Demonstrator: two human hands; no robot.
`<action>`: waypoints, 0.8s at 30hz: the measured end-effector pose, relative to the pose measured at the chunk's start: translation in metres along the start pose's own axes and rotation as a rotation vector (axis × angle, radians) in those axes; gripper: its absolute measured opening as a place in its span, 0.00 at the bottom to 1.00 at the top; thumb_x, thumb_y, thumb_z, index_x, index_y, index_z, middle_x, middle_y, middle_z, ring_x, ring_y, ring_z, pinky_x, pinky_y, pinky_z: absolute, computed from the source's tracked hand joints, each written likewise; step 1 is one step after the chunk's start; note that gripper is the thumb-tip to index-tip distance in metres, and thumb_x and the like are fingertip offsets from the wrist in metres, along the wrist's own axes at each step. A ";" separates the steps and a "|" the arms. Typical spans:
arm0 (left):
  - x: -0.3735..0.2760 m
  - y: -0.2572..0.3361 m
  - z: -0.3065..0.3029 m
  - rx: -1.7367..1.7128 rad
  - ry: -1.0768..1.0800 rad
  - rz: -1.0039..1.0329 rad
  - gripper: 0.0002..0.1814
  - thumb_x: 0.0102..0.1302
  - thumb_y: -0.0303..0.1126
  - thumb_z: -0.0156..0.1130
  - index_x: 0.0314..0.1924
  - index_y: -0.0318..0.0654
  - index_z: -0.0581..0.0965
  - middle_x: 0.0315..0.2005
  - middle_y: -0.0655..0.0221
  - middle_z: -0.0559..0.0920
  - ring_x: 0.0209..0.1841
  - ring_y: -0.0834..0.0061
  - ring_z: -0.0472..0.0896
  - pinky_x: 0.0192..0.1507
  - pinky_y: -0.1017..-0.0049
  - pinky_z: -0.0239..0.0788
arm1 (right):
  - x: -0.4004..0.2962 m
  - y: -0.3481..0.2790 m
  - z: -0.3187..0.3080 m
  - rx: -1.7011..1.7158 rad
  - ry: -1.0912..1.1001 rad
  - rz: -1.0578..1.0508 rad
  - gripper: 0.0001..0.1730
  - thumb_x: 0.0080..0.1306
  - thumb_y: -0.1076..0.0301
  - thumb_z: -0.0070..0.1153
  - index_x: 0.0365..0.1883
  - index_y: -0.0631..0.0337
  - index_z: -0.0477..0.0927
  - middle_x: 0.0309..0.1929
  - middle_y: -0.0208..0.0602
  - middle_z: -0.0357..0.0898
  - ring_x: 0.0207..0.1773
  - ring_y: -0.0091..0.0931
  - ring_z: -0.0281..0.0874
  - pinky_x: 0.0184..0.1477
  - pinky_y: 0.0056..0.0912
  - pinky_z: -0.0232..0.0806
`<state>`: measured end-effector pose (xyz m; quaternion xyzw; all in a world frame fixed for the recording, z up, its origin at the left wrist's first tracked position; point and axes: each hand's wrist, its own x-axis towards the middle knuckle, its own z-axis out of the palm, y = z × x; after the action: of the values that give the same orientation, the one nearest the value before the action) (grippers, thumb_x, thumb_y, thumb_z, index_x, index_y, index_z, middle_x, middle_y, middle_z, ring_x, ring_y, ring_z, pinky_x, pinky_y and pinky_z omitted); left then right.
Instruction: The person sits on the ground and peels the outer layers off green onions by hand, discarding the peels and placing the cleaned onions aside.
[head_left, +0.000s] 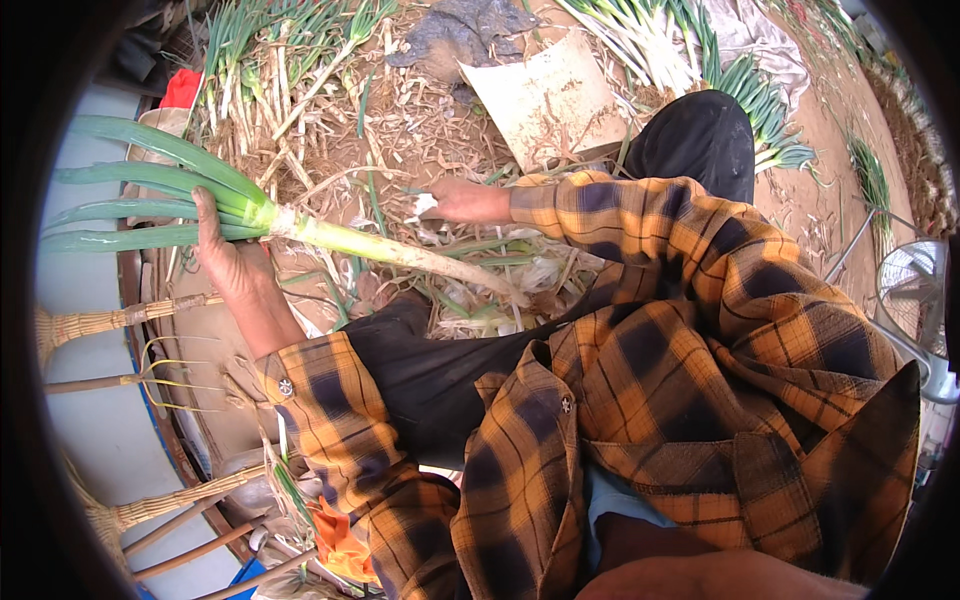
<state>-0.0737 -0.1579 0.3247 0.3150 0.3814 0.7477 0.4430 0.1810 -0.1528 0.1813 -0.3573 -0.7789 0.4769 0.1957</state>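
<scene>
My left hand (236, 259) grips a large green onion (390, 247) where its leaves fan out, with the thumb over the leaves. The green leaves point left, and the pale stalk slants down to the right, its root end above the leaf litter near my lap. My right hand (469, 201) is above the middle of the stalk, apart from it. Its fingers are closed around a small white scrap (425, 204), perhaps onion skin; the fingertips are partly hidden.
Untrimmed onions (281, 67) lie at the upper left, cleaner ones (645, 45) at the upper right. A dirty pale board (551, 97) rests beyond my right hand. Peelings (405, 120) cover the ground. Brooms (165, 307) and a rake (150, 379) are left; a fan (911, 292) stands right.
</scene>
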 end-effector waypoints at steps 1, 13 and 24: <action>-0.002 0.002 0.003 0.027 0.003 0.005 0.26 0.58 0.38 0.65 0.52 0.32 0.68 0.42 0.64 0.76 0.43 0.71 0.76 0.45 0.69 0.70 | 0.021 -0.022 -0.001 0.181 0.031 -0.246 0.18 0.61 0.59 0.49 0.39 0.66 0.75 0.27 0.38 0.77 0.35 0.26 0.72 0.36 0.30 0.63; -0.011 -0.020 0.018 0.132 -0.004 0.019 0.25 0.58 0.33 0.65 0.53 0.35 0.68 0.43 0.65 0.77 0.43 0.72 0.76 0.47 0.70 0.69 | 0.064 -0.078 0.008 0.527 0.178 0.083 0.13 0.55 0.70 0.53 0.37 0.67 0.80 0.30 0.38 0.81 0.33 0.26 0.75 0.37 0.29 0.66; -0.004 -0.008 0.010 0.222 0.080 0.075 0.23 0.58 0.34 0.64 0.51 0.31 0.71 0.42 0.63 0.77 0.41 0.71 0.77 0.42 0.69 0.72 | -0.009 0.001 -0.002 -0.102 -0.056 0.173 0.21 0.61 0.52 0.52 0.38 0.64 0.78 0.33 0.45 0.78 0.36 0.34 0.75 0.40 0.36 0.66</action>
<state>-0.0606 -0.1561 0.3227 0.3459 0.4672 0.7289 0.3616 0.1887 -0.1579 0.1814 -0.4193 -0.7735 0.4616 0.1138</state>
